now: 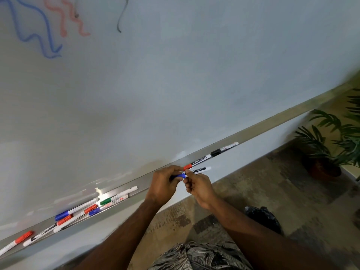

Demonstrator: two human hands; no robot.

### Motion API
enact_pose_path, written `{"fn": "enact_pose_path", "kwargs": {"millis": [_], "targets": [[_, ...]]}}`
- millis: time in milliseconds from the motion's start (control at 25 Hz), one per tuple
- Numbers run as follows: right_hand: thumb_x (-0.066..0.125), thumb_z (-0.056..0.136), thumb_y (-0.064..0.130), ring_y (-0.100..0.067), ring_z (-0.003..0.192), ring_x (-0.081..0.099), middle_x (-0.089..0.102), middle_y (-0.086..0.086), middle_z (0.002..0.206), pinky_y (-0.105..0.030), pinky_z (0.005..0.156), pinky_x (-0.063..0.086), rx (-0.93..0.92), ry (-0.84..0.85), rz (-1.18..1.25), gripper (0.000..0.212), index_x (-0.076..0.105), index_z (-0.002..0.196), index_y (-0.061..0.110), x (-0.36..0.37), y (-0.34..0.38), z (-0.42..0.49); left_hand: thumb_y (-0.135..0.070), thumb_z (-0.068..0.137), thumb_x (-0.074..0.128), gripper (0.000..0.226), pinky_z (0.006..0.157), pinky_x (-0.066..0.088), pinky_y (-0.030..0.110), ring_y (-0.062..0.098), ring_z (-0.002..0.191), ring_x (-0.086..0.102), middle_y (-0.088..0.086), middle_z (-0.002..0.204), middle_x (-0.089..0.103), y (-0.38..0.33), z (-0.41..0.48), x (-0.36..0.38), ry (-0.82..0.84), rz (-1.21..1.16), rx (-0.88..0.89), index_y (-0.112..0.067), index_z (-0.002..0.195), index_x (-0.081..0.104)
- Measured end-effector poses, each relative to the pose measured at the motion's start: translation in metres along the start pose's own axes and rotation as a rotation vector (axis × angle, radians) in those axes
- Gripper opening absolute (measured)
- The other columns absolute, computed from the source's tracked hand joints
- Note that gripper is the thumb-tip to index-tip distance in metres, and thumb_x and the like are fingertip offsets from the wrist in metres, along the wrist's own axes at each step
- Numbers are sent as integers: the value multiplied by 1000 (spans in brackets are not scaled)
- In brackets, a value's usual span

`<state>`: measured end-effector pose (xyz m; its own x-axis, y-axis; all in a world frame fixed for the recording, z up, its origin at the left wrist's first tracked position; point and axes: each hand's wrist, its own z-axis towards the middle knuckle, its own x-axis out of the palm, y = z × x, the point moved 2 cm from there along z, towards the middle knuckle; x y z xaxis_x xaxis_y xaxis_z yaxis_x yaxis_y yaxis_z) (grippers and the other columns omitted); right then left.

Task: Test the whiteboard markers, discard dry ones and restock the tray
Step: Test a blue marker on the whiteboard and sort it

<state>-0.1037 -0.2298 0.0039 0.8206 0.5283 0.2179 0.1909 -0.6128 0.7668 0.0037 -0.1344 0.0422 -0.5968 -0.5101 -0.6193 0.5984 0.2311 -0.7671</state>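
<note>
- Our left hand [165,182] is curled round the blue cap end of a marker [200,170], fingers closed on it.
- Our right hand [199,187] pinches the same marker's barrel just beside the cap, and the two hands nearly touch.
- The marker is held just in front of the tray [143,184], white tail pointing right.
- Just behind it in the tray lie a red-capped marker [196,162] and, further right, a black-capped marker [224,150].
- Left along the tray sits a loose pile [91,207] of blue, red and green markers.
- The whiteboard [175,84] shows blue, red and black squiggles [48,26] at top left.
- A black bag [263,217] lies on the floor, and a plant [331,137] stands at the right.
</note>
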Motion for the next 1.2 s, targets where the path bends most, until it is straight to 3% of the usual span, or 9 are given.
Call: {"fn": "enact_pose_path", "kwargs": {"millis": [120, 280, 440, 640, 880, 1000, 1200], "targets": [[60, 96, 36, -11, 62, 62, 71, -3, 76, -19, 59, 51, -33, -38, -164, 32, 70, 100, 6, -2, 3, 4, -7, 87, 71, 26, 75, 48, 5, -4, 80, 61, -4, 107, 72, 7, 2, 5, 53, 30, -53, -13, 112, 73], [53, 96, 49, -13, 70, 65, 72, 1, 86, -19, 61, 50, 4, -78, -326, 37, 69, 101, 16, -9, 1, 14, -13, 91, 66, 23, 80, 51, 22, 12, 86, 60, 2, 107, 73, 17, 8, 18, 115, 126, -107, -13, 113, 73], [58, 97, 38, -13, 68, 65, 69, 4, 84, -16, 56, 47, 9, -171, -421, 28, 68, 105, 13, -31, -2, 24, -18, 93, 65, 20, 83, 53, 30, 17, 90, 63, 1, 107, 74, 28, 30, 23, 59, 187, -189, -17, 111, 74], [60, 98, 28, -11, 70, 63, 69, 0, 87, -14, 59, 47, -49, -156, -496, 17, 67, 99, 13, -58, 0, 28, -16, 92, 63, 18, 82, 47, 27, 24, 93, 65, 6, 105, 74, 36, 59, 30, 24, 206, -301, -15, 105, 75], [61, 97, 26, -10, 68, 64, 68, 1, 82, -17, 64, 53, -66, -133, -626, 20, 69, 106, 10, -80, -4, 33, -16, 89, 65, 18, 82, 48, 28, 23, 93, 65, 4, 103, 74, 40, 74, 57, 59, 205, -333, -19, 104, 75], [60, 97, 26, -12, 74, 65, 68, 2, 82, -23, 71, 53, -36, -117, -652, 10, 66, 94, 19, -90, -5, 36, -19, 90, 66, 20, 87, 46, 28, 23, 99, 64, 3, 108, 72, 41, 81, 70, 69, 194, -359, -19, 108, 74], [63, 96, 20, -15, 67, 58, 63, -2, 71, -32, 70, 49, 27, -98, -653, 20, 65, 76, 21, -102, -14, 40, -15, 90, 64, 23, 85, 43, 25, 22, 101, 64, 3, 112, 72, 43, 84, 79, 90, 197, -378, -18, 112, 73]]}}
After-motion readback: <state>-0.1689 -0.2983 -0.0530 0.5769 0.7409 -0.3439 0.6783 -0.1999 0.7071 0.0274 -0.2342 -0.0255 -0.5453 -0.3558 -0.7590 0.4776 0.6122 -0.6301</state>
